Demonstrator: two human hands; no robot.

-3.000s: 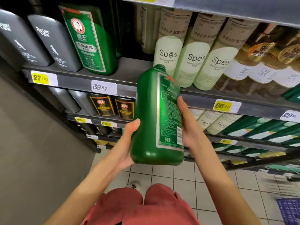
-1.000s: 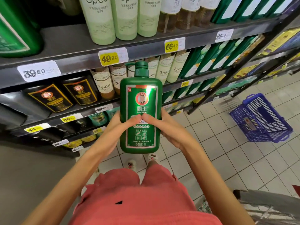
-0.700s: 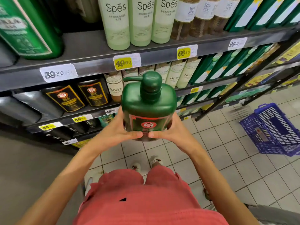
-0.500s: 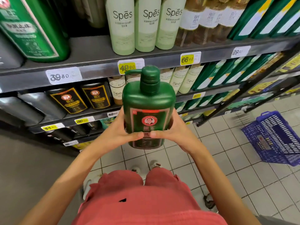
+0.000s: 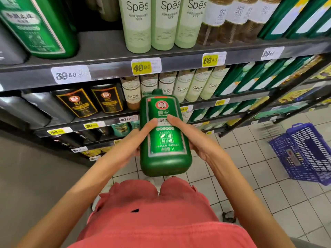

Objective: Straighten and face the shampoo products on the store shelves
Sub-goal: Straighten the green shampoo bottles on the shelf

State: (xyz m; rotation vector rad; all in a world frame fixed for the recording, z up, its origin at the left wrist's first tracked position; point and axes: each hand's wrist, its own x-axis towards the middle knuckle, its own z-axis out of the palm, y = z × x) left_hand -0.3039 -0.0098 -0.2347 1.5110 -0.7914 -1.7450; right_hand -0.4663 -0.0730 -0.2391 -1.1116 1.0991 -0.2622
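I'm looking down at the green shampoo bottle point(image 5: 164, 135), and it's being held out in front of the body between both hands, off the shelves entirely, low in front of the red shorts point(image 5: 161, 212). The left hand point(image 5: 132, 140) is cupping the bottle's left flank and the right hand point(image 5: 195, 140) is cupping its right flank, each thumb lying flat across the front label, the two thumb tips nearly meeting just under the brand mark; the other fingers are wrapping round behind the bottle, so I cannot tell how they're spread. The bottle's long axis is running away from me, base near the body, pump cap point(image 5: 152, 92) pointing out toward the shelving, label facing up at the camera.

Here's what I'm judging matters: the slot it belongs in is up and to the left, beside the matching green bottle point(image 5: 37, 27) on the upper shelf point(image 5: 107, 49), above the 39.80 price tag point(image 5: 70, 74) (there's a bare stretch of shelf between that bottle and the pale Spes bottles point(image 5: 166, 22)). So the bottle is needing to tip upright, cap up, and the label is needing to turn outward. The left hand is sitting nearer that gap, so I'm expecting it to lead the lift.
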